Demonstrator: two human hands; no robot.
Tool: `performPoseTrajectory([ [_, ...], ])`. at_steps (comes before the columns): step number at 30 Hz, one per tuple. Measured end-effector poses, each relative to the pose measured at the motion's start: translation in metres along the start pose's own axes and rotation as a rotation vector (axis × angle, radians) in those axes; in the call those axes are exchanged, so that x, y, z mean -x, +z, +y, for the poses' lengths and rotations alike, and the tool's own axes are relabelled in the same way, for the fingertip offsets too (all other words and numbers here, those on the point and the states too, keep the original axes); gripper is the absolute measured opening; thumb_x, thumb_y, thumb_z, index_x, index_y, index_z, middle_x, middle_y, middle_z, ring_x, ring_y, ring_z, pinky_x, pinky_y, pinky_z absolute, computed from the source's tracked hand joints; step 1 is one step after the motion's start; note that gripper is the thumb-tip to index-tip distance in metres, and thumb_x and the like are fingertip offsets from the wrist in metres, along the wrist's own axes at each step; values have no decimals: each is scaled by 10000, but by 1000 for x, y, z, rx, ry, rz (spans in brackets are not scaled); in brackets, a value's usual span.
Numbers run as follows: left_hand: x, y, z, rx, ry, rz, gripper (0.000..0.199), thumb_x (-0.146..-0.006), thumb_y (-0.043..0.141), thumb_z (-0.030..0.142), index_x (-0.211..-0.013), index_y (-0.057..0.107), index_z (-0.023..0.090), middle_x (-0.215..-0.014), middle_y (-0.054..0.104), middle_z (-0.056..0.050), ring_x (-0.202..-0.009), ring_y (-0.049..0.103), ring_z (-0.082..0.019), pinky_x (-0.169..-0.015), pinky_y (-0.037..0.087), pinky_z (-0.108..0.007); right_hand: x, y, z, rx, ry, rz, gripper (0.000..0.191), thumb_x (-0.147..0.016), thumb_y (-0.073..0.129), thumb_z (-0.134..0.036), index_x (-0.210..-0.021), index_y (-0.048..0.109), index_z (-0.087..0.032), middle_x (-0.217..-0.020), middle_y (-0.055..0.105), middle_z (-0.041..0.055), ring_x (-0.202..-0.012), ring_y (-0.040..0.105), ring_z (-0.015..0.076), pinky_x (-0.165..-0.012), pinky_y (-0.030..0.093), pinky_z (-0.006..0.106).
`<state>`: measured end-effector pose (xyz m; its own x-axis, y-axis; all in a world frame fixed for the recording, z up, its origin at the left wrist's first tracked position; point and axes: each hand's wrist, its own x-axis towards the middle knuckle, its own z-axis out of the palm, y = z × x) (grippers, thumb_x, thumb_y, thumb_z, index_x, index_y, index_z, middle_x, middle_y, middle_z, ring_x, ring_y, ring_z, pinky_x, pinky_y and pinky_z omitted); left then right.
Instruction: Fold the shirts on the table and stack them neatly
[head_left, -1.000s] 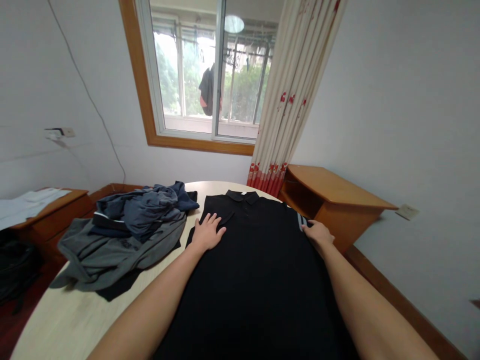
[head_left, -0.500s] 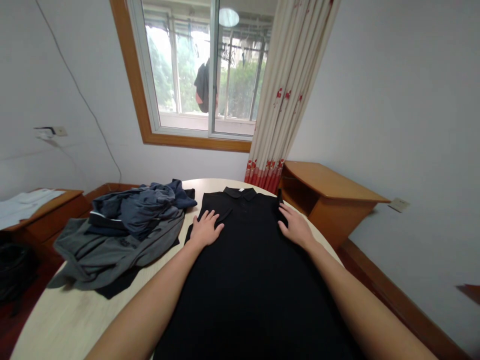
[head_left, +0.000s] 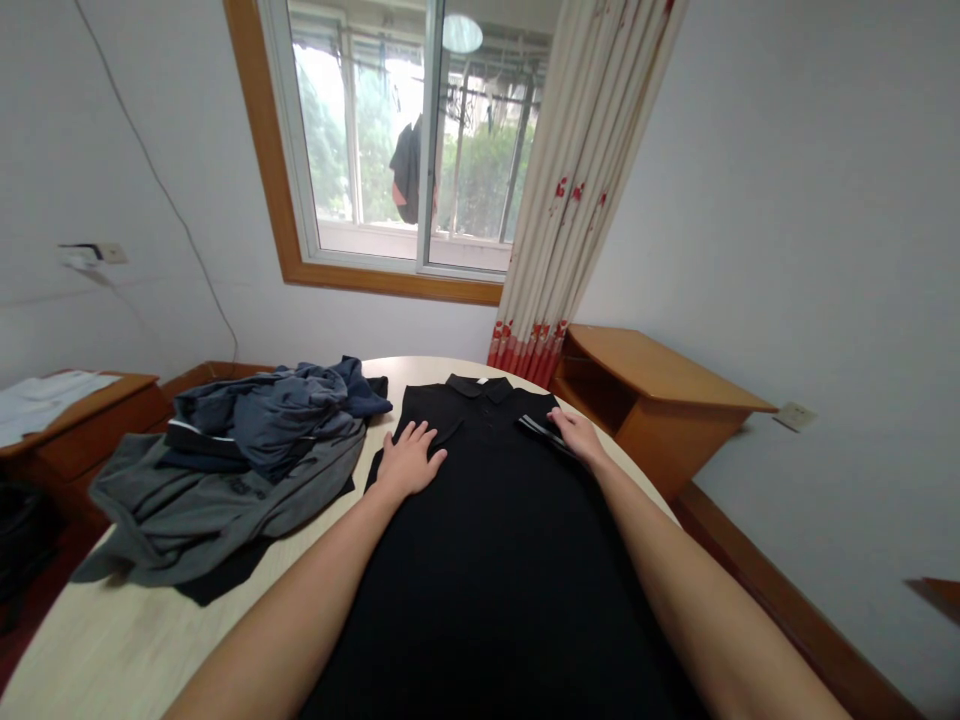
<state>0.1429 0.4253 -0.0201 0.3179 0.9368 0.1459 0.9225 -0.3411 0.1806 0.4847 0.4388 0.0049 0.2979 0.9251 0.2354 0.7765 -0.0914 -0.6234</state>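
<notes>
Shows the shirt (head_left: 495, 560) spread on the tabletop (head_left: 112, 640), with the striped sleeve (head_left: 541, 430) now turned inward, unlike a second ago. Has the left hand (head_left: 409, 462) splayed flat on the shirt, the right hand (head_left: 576, 434) half-curled at the sleeve's fold, grip unclear. Includes a white collar label (head_left: 482, 380), too small to read.

We cannot see the hem of the black polo shirt (head_left: 487, 560); the view's lower edge crops it. We cannot read its collar label (head_left: 482, 380) or the dark print (head_left: 250, 484) on the grey garment (head_left: 187, 530): both are too small. The upper edge cuts the curtain (head_left: 589, 160), the left edge the papers (head_left: 45, 402).
</notes>
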Motion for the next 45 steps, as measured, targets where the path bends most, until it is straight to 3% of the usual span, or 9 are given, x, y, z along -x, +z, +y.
performPoseTrajectory([
  [4,0,0,0,3,-2,14,550,-987,357,513,-1461,447,249,-1586,328,-42,-1479,236,-296,-1161,212,-620,-30,6,-3,144,52,35,553,-992,291,-433,-1268,648,-111,-1314,636,154,-1214,592,273,-1038,431,359],
  [7,0,1,1,6,-6,25,549,-984,360,510,-1457,453,246,-1581,337,-40,-1474,249,-289,-1159,216,-625,-35,22,-2,428,-50,-91,657,-945,433,-497,-1454,464,-83,-1542,394,171,-1436,347,297,-1167,278,405],
  [9,0,1,1,8,-5,26,547,-983,361,509,-1456,455,250,-1580,340,-39,-1474,250,-288,-1158,219,-623,-34,35,2,522,-24,-179,755,-958,349,-589,-1524,343,-89,-1619,232,149,-1499,192,295,-1198,193,469],
  [13,0,2,1,16,-3,28,544,-980,364,507,-1455,459,258,-1580,342,-38,-1475,244,-301,-1157,215,-629,-35,45,8,560,25,-267,847,-942,194,-699,-1571,220,-133,-1651,110,96,-1519,107,281,-1202,146,520],
  [22,-1,0,-2,48,-6,29,547,-968,383,507,-1439,475,244,-1575,349,-29,-1476,252,-266,-1169,221,-594,-49,44,10,595,44,-278,946,-863,186,-816,-1577,215,-196,-1658,76,83,-1516,74,332,-1177,119,606],
  [29,-14,1,-13,43,4,37,552,-963,394,512,-1438,482,245,-1577,347,-25,-1476,254,-263,-1191,198,-545,-52,44,2,692,-27,-197,898,-907,175,-757,-1532,341,-135,-1623,216,153,-1508,103,329,-1175,76,594],
  [36,-17,3,-17,21,14,64,550,-964,388,502,-1437,486,240,-1568,367,-44,-1469,266,-283,-1194,172,-549,-25,38,-23,603,-68,-108,726,-992,127,-567,-1470,435,-116,-1564,349,166,-1479,202,314,-1174,105,571],
  [41,-6,-2,-8,-58,-16,212,465,-979,357,364,-1345,576,179,-1486,486,-106,-1414,366,-286,-1204,133,-503,18,16,-3,538,113,-245,728,-988,131,-581,-1517,367,-139,-1615,249,134,-1479,227,325,-1152,171,628],
  [45,5,-7,-4,-112,19,150,514,-993,327,414,-1356,560,134,-1490,469,-151,-1408,371,-301,-1186,178,-499,65,-4,20,560,133,-226,702,-1001,136,-548,-1546,293,-134,-1634,191,106,-1502,180,292,-1168,160,620],
])
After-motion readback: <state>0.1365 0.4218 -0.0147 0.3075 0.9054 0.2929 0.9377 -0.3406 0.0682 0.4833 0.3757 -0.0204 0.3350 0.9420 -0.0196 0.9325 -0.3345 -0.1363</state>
